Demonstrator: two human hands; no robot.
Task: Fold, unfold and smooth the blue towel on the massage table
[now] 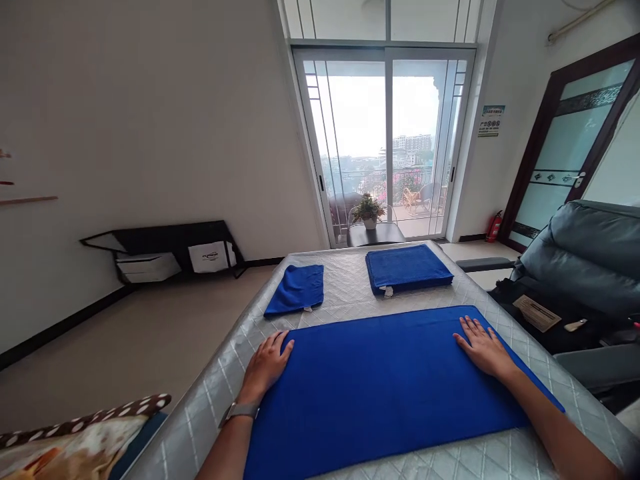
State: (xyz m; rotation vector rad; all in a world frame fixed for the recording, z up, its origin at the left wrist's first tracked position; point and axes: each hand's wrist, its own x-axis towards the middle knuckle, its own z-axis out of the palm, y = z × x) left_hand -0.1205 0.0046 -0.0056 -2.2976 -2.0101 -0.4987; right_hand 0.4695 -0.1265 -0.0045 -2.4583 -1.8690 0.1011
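Note:
A blue towel (380, 387) lies spread flat across the quilted silver-grey table cover (345, 267). My left hand (269, 360) rests palm down at the towel's left edge, fingers stretched out near its far left corner. On the towel's right side, close to the far right corner, my right hand (483, 345) lies flat with fingers spread. Neither hand grips anything. Beyond the towel, a stack of folded blue towels (410, 268) sits at the right, a white tag on its near side. A smaller crumpled blue towel (296, 288) lies at the far left.
A grey recliner (595, 253) stands at the right, with a brush (576, 325) and a brown card (537, 313) on it. Behind the table are a chair with a potted plant (369, 213) and a sliding glass door (387, 147). A black rack (170, 240) stands along the left wall.

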